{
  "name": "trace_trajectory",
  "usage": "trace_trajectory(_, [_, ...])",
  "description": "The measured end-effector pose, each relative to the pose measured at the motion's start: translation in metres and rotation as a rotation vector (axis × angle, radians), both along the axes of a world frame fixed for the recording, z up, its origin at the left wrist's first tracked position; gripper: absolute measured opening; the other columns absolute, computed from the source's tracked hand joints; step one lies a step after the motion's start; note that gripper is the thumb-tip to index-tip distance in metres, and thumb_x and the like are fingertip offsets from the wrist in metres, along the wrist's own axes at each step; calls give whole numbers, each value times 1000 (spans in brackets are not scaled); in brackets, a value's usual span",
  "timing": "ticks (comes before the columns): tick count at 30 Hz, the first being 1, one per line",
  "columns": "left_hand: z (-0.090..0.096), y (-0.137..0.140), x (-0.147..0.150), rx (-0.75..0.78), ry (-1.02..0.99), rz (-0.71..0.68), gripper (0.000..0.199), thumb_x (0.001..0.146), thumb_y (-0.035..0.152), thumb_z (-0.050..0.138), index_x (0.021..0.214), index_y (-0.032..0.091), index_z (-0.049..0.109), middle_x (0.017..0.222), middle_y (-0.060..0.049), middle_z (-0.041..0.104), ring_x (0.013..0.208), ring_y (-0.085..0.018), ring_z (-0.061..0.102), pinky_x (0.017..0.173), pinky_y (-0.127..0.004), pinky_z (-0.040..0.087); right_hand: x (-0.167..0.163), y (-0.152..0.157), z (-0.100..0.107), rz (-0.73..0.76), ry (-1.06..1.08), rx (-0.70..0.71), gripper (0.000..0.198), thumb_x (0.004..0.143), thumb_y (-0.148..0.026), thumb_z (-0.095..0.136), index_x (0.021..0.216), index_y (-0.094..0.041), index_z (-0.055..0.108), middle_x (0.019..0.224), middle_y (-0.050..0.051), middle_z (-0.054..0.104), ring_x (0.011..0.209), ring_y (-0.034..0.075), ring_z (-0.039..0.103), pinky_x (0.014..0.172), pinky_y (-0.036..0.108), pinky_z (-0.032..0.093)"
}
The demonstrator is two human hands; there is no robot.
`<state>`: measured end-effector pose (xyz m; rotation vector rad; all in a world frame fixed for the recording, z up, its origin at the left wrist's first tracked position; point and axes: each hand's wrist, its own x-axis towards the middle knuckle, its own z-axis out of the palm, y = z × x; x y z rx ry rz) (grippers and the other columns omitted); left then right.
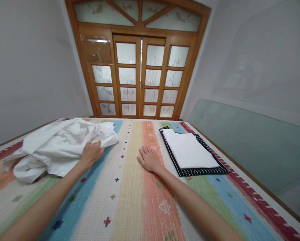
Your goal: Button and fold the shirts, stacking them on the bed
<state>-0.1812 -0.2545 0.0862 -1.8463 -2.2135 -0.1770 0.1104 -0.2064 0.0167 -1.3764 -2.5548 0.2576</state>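
Observation:
A crumpled white garment lies on the left of the striped bed cover. Its right end is gripped by my left hand, whose fingers are curled round the cloth. What kind of garment it is, I cannot make out. Flat on the cover's orange and yellow stripes rests my right hand, fingers spread, with nothing in it. To the right of that hand is a folded white cloth, on top of a folded black cloth with white stripes.
Beyond the bed's far edge stands a wooden door with frosted glass panes. A pale green headboard-like panel runs along the right side, against the wall. Another plain wall rises on the left.

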Motion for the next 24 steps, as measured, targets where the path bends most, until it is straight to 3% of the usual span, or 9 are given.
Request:
trace_trajectory(5, [-24, -1, 45, -150, -162, -71, 33, 91, 30, 37, 98, 11, 64, 101, -23, 72, 97, -33, 68, 80, -38, 46, 4, 5, 2, 29, 34, 19, 52, 100, -48, 37, 141, -19, 49, 154, 13, 39, 144, 32, 31, 116, 53, 18])
trace_trajectory(8, [-29, 4, 81, -98, -332, -144, 35, 95, 29, 32, 94, 12, 62, 99, -22, 72, 96, -30, 68, 80, -36, 46, 5, 12, 3, 74, 181, -26, 42, 100, -41, 37, 125, -19, 63, 143, 12, 54, 137, 26, 42, 114, 46, 26])
trace_trajectory(13, [-32, 4, 146, -59, -606, -390, 27, 95, 30, 35, 95, 15, 57, 98, -15, 71, 91, -25, 66, 80, -35, 47, -1, 20, 3, -25, 814, -412, 55, 100, -40, 23, 112, -13, 69, 117, 14, 71, 109, 22, 64, 97, 36, 46])
trace_trajectory(16, [-37, -7, 173, -123, -627, -609, 21, 92, 27, 36, 93, 17, 55, 99, -12, 70, 89, -23, 64, 82, -35, 47, -2, 22, 5, -75, 1077, -570, 48, 91, -50, 44, 105, -14, 72, 101, 10, 75, 95, 22, 67, 87, 33, 50])
trace_trajectory(20, [-38, -24, 182, -210, -606, -730, 13, 84, 30, 50, 88, 18, 55, 91, -8, 68, 79, -21, 60, 73, -32, 45, 2, 21, 12, -91, 1124, -673, 36, 62, -42, 76, 86, -16, 74, 83, 4, 74, 75, 18, 64, 72, 29, 48])
trace_trajectory(24, [-25, -31, 168, -193, -575, -805, 18, 76, 35, 62, 74, 18, 56, 75, -3, 65, 68, -17, 56, 65, -28, 41, 3, 22, 20, -73, 1040, -628, 23, 57, -34, 75, 70, -16, 70, 67, 0, 68, 65, 15, 58, 63, 27, 45])
